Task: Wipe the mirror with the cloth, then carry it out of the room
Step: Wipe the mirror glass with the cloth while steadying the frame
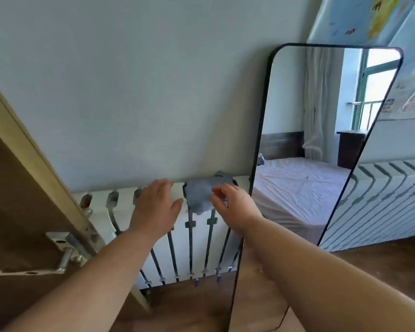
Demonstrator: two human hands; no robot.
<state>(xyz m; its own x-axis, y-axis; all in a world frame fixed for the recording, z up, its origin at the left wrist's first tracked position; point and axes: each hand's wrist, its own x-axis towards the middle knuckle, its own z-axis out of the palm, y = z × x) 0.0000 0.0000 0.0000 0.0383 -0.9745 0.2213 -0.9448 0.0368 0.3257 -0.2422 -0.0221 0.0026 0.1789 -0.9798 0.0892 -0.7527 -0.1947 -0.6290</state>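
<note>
Both my forearms reach fwd from bottom of frame, bare. Door (22, 212) at my left, brown, open, w/ metal lever handle (55, 257) near its edge.

L hand (155, 207) lies palm-down on front/top of the white radiator (177, 248), fingers (163, 185) spread apart and flat, holding nothing. Thumb points toward the cloth, just beside it, can't tell if touching.

R hand (235, 207) is at the cloth (201, 195): thumb + fingertips pinched on its right edge. Cloth is grey-blue, bunched, draped over the top edge of the radiator, between my two hands, hanging a bit down the front. It's just left of the mirror frame.

Mirror (309, 140): tall, thin black frame, rounded corners, stands on the wood floor (261, 307), leans back against the wall/radiator, tilted in view. Its left edge overlaps the radiator's right end, close behind my R wrist. Glass reflects a bed w/ pale sheet, curtain, window.

Radiator runs along the base of the pale wall (130, 92); dark gaps between white sections, small valves/caps at the bottom. A second radiator stretch (381, 202) shows right of the mirror.

Farthest: world map poster (374, 20) on the wall at upper right, partly behind the mirror top.
</note>
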